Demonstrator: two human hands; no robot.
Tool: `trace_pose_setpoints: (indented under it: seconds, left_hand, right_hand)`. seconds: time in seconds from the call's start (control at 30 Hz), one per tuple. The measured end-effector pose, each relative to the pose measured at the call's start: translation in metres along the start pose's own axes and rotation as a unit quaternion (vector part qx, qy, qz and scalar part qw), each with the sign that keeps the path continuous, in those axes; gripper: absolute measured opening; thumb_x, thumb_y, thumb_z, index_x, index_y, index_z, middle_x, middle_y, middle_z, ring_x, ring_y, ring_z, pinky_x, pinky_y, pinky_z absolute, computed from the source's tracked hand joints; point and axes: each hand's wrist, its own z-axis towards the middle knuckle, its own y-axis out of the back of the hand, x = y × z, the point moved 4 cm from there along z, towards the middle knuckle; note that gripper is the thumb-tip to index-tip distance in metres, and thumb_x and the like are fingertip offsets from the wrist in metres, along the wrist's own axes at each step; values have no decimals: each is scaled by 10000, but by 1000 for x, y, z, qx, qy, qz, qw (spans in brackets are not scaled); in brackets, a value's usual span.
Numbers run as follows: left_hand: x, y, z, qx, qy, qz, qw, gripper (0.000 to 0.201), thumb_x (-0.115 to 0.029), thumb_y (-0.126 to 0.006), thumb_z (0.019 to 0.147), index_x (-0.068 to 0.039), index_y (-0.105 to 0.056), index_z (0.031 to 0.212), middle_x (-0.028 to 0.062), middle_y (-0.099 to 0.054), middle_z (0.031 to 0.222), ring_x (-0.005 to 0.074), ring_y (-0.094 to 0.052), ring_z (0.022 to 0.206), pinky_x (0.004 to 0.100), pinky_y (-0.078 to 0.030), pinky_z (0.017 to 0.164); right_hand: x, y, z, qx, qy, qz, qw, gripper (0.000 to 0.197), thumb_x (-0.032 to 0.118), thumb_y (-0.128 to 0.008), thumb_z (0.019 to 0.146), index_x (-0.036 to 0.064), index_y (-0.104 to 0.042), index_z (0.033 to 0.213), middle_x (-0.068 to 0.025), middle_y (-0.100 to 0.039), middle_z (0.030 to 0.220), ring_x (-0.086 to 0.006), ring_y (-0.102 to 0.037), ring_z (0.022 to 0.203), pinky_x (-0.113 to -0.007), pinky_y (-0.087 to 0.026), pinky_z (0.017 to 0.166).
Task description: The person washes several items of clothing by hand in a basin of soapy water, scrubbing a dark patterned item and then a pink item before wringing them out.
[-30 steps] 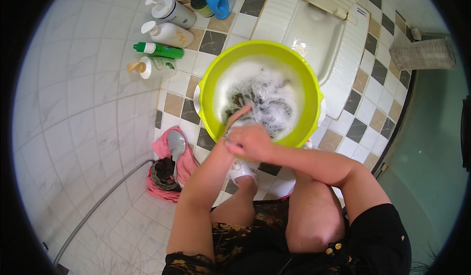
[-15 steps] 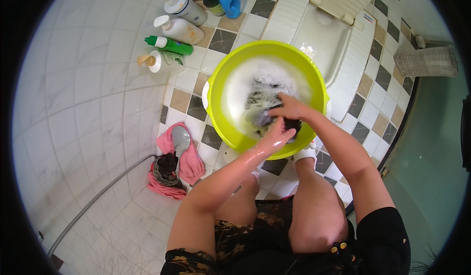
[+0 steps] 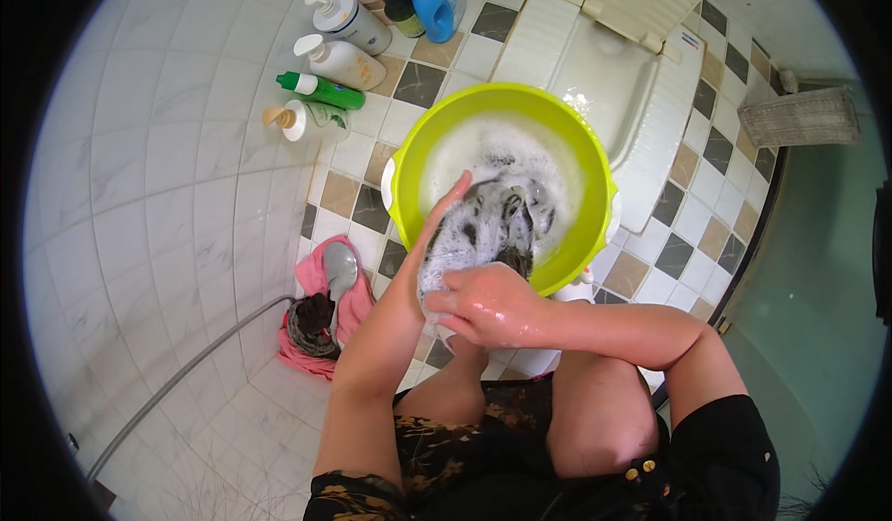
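Observation:
A lime-green basin of foamy water stands in front of me. From its suds a wet, dark patterned cloth, streaked with lather, is drawn up over the near left rim. My left hand supports the cloth along its left side, thumb stretched up; its other fingers are hidden beneath the fabric. My right hand is closed in a fist on the cloth's near end, close to my left wrist. The cloth's far part lies in the foam.
Several pump bottles, a green bottle and a blue jug line the left wall. A shower head lies on pink cloth at the left. Beyond the basin is a squat toilet; a grey cloth hangs at the right.
Both hands were together in the basin over the cloth. Now the left is along its left side, the right has come nearer and left, and the cloth is pulled toward me.

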Motion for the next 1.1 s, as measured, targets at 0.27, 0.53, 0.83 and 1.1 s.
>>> trace_pose_setpoints:
  seconds: [0.27,0.53,0.83,1.1]
  left_hand:
    - [11,-11,-26,-207,-221,57,951,299,-170,-606,881,-18,-534,1129,105,-590,1014,204,-584,959,344,-478,861]
    - [-20,108,-4,-323,-209,206,900,506,-252,-601,899,-6,-406,1296,165,-536,1137,308,-574,979,417,-498,882]
    - [-26,63,8,-110,-125,17,986,672,-527,-589,858,-44,-451,1305,139,-555,1221,249,-552,1104,420,-445,967]
    - [19,21,43,-200,-164,-27,965,253,-246,-447,962,-55,-588,1049,97,-615,1048,201,-601,916,342,-496,835]
  right_hand:
    - [-134,38,37,-234,-191,-7,953,246,304,-585,813,73,-630,885,-166,-644,814,-373,-609,755,-451,-483,677]
    - [-254,42,-9,-235,-408,-100,877,460,429,-520,900,38,-533,1142,-253,-624,933,-415,-597,884,-449,-463,800]
    - [-66,-29,13,-28,-115,-18,993,192,223,-571,842,108,-614,989,-113,-610,960,-339,-611,828,-441,-494,700]
    - [-173,-1,9,-200,-353,-103,908,176,249,-601,774,77,-621,800,-157,-639,872,-340,-628,795,-430,-499,642]
